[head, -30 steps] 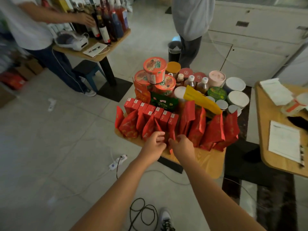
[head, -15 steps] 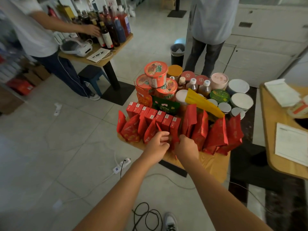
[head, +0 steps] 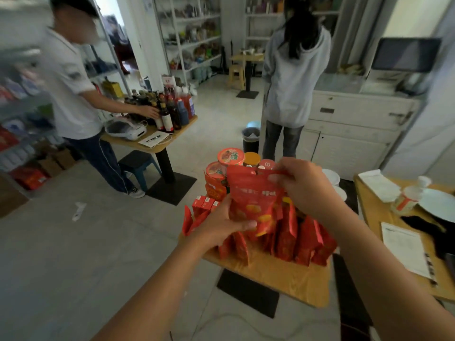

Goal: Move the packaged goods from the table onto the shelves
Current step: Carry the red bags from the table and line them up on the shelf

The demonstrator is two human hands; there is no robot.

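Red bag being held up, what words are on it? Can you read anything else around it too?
Nothing here reads clearly.
red pouch: white print across the front, too blurred to read.
noodle cup lid: green characters, too blurred to read.
paper sheet: print too small to read.

One red pouch (head: 253, 200) is up in two hands, left hand (head: 221, 225) and right hand (head: 305, 188); the standing pouches (head: 305, 242) below overlap too much to count; three small red boxes (head: 204, 204) show; two noodle tubs (head: 231, 156); one orange-lidded jar (head: 251, 159); two white round lids (head: 332, 177); four wooden tables (head: 283, 279); two other people (head: 295, 77); one dark bin (head: 250, 141); one blue stool (head: 138, 166); one monitor (head: 406, 54).
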